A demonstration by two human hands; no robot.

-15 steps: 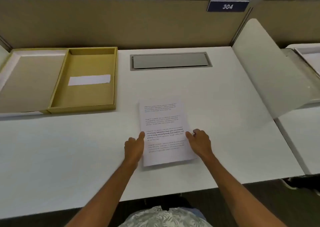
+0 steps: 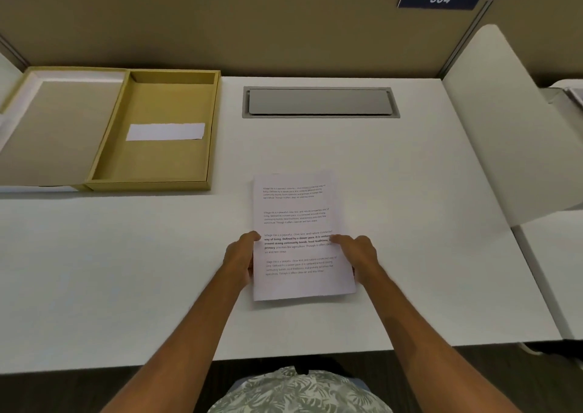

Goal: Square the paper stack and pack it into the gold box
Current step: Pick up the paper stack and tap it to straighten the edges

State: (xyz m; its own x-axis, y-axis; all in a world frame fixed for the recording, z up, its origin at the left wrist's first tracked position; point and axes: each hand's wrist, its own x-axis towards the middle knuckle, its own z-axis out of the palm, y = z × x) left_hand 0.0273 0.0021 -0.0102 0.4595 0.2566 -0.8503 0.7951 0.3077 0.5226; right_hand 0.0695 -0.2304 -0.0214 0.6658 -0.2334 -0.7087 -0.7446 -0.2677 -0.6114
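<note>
Lying on the desk [image 2: 410, 176], the stack [image 2: 296, 223] is gripped at its long edges by left hand [image 2: 241, 256] and right hand [image 2: 358, 253]; the box [image 2: 151, 135] is well apart.

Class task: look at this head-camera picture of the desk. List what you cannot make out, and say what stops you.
- Head view: number of sheets in the printed white paper stack; only the top page shows.
- Left hand and right hand fingers under the stack's edges: hidden by paper.
- Open gold cardboard box: its lid's left part is cut off by the frame edge.
- Small white slip in the box: any writing too small.
</note>
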